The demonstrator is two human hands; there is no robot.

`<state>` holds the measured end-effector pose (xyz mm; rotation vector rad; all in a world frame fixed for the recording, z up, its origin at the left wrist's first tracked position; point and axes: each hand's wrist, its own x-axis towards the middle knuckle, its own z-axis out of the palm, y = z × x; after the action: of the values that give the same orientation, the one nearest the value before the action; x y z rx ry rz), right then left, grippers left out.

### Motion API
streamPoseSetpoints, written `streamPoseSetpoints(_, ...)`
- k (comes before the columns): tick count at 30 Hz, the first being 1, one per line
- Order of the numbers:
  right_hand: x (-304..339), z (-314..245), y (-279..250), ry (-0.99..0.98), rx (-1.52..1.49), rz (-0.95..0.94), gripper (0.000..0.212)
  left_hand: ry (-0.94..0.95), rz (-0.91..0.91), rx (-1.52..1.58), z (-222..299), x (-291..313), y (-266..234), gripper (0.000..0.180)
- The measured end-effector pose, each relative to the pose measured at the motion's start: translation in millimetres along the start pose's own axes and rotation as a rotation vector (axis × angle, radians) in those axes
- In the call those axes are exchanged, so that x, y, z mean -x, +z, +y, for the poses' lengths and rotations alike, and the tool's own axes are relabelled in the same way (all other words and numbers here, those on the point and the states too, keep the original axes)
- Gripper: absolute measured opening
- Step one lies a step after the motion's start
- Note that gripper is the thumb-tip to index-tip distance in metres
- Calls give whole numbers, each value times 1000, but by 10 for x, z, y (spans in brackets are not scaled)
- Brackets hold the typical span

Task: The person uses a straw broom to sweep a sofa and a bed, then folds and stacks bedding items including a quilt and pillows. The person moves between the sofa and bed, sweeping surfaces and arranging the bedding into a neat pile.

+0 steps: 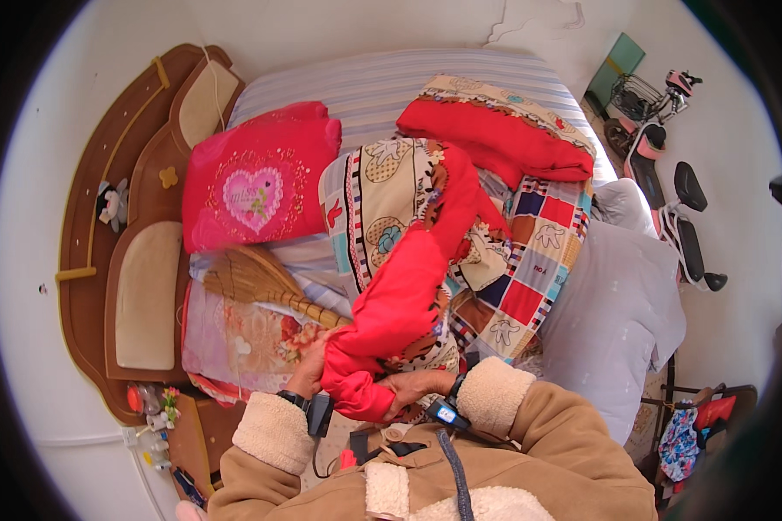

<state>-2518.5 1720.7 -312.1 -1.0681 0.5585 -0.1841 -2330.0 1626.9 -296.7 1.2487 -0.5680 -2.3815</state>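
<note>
My left hand (308, 369) is closed on a red edge of a quilt (404, 282); its fingers are partly hidden by the cloth. My right hand (415, 387) grips the same bunched red part a little to the right. Red on one side and cream with a cartoon print on the other, the quilt stretches away from my hands over the bed. More patterned bedding (530, 269) in colored checks lies to its right. Just beyond my left hand rests a straw broom (256, 280), its handle end near the quilt.
A pink pillow (235, 178) with a heart sits by the brown headboard (135, 208). A folded red quilt (495, 130) lies on the striped sheet (365, 95). Grey bedding (613, 304) hangs over the right side. An electric scooter (660, 174) and a bedside cabinet (195, 438) flank the bed.
</note>
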Motion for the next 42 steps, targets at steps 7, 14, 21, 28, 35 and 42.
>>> streamPoseSetpoints(7,42,120,-64,112,152,20,61,122,55,-870,-109,177,244,63)
streamPoseSetpoints(14,881,-211,-677,-19,-16,491,33,64,45,-390,-366,216,197,63)
streamPoseSetpoints(21,1424,240,-1465,-172,-309,1371,26,169,143,-350,-470,514,-102,40)
streamPoseSetpoints(28,1378,1241,-1999,112,-410,1602,47,191,429,-140,-926,1124,-704,42)
streamPoseSetpoints(35,1104,1347,-2558,-389,-1049,1616,33,101,435,-76,-1326,1274,-909,51)
streamPoseSetpoints(42,805,283,-1682,-530,-554,1076,31,82,225,-135,-1227,1063,-816,66)
